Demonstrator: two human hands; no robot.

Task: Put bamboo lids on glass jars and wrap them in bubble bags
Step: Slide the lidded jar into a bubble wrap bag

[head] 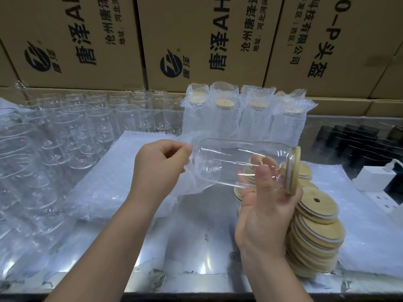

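A clear glass jar [237, 162] lies on its side in mid-air with a bamboo lid [294, 170] on its right end. My right hand [265, 200] cups the jar from below near the lid, fingers curled round it. My left hand [159, 166] pinches the open edge of a bubble bag [189, 182] at the jar's bottom end. The bag's mouth meets the jar's base. Loose bamboo lids [316, 232] are heaped just right of my right hand.
Several wrapped jars [244, 114] stand in a row behind. Bare glass jars [87, 123] crowd the left and back left. A stack of flat bubble bags [104, 188] lies under my left arm. Cardboard boxes [207, 40] wall the back. A white charger [374, 178] sits at right.
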